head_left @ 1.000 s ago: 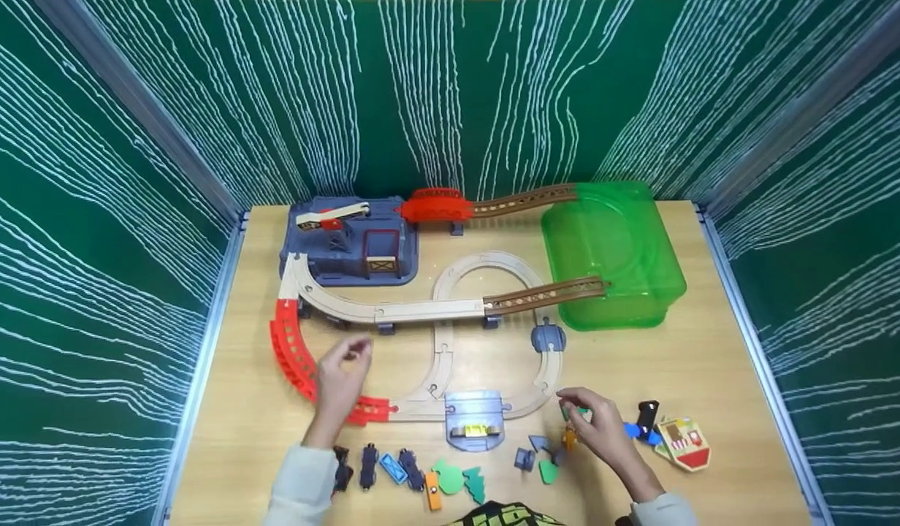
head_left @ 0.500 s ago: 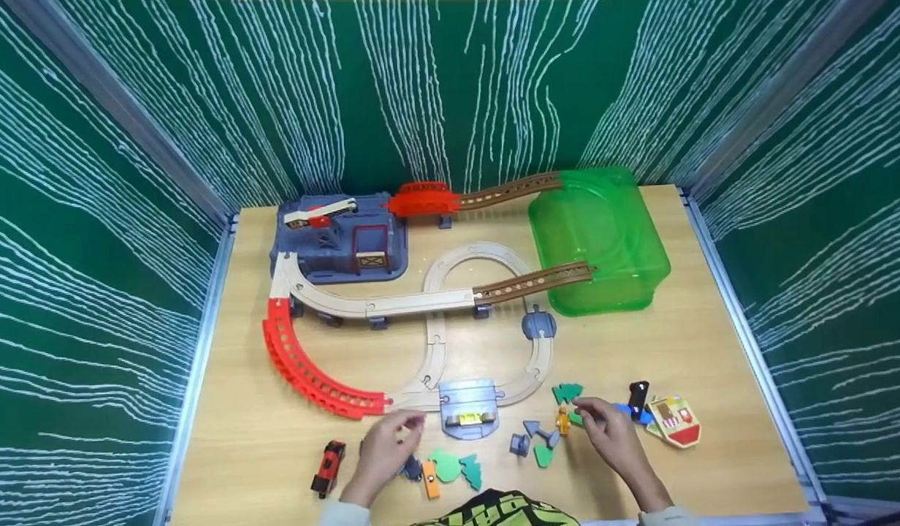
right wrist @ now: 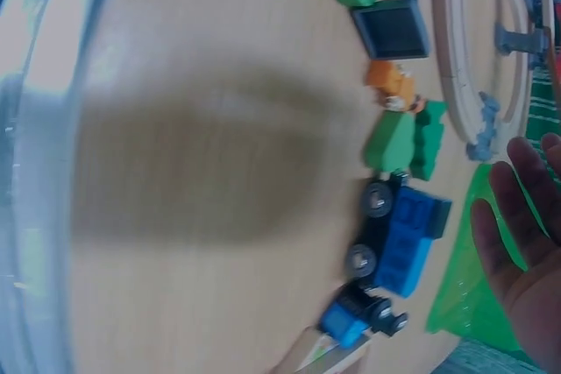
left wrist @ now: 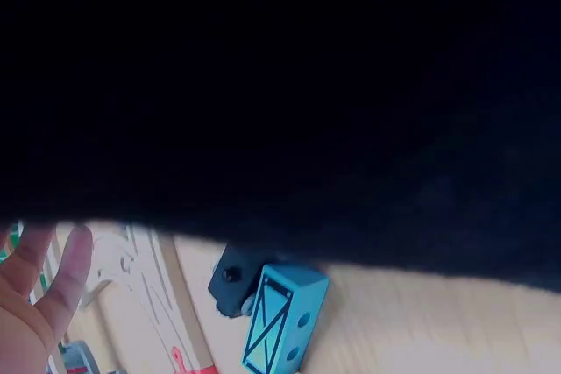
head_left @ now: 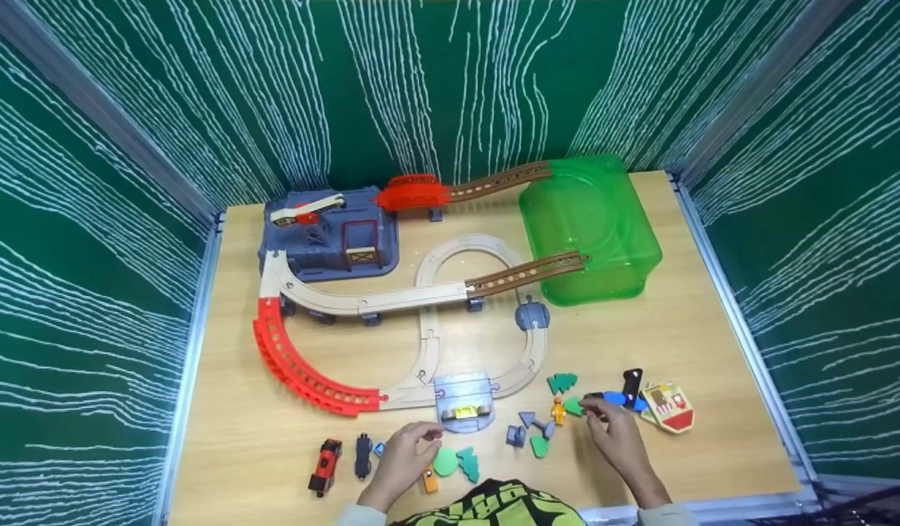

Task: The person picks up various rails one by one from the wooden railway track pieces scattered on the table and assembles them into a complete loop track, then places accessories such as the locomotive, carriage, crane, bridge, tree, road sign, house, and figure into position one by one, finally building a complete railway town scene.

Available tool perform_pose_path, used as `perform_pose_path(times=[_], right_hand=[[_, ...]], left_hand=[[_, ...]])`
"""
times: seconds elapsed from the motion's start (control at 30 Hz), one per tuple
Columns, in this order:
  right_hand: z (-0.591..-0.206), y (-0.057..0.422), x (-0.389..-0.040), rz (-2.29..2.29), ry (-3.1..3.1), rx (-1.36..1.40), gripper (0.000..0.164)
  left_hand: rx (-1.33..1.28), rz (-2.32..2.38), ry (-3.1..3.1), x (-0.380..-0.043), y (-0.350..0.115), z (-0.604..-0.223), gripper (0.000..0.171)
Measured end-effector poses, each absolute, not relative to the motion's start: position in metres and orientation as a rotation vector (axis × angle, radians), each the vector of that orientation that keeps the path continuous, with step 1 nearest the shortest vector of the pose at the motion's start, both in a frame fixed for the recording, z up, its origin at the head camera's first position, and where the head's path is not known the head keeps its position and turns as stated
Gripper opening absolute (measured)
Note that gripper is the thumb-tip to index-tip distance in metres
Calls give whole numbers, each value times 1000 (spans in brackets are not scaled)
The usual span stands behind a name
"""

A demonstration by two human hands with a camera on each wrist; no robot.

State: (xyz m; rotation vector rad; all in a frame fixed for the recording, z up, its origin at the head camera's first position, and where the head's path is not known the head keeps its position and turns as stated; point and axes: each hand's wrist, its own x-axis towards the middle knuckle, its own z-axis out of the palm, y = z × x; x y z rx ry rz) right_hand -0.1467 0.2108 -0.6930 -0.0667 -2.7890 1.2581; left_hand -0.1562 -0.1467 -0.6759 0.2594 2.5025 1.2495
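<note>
Space is narrow around the left hand (head_left: 402, 460), which seems loosely bent, holding nothing visible: the round green piece (head_left: 445, 462) is just beside it, the grey crossing (head_left: 461, 387) near, so a careless push could loosen the wooden track (head_left: 410, 395). The right hand (head_left: 616, 438), relaxed and free, is near the blue train (right wrist: 410, 238); a low sweep might scatter this across the desk (head_left: 713, 343).

The wall (head_left: 435, 88) is green with wavy white lines. The wheeled toy (right wrist: 408, 236) is blue and black, the bin (head_left: 592, 226) translucent green.
</note>
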Motion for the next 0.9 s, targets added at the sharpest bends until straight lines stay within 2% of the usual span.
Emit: perform_pose_path(times=[0.37,0.6,0.77,0.9], right_hand=[[-700,237,-131,1069,-2802,-354,21],[-702,249,-129,1054,-2773,-422,22],[-704,246,-131,1066,-2758,-415,22],[-705,243,-134,1068,-2742,-382,21]], left_hand=[[216,1255,2418,-151,-150,-682,22],[196,1071,2855,-144,-182,-690,19],[-59,835,3113,-134,-211,-700,28],[-312,690,3058,-122,-224,-706,44]])
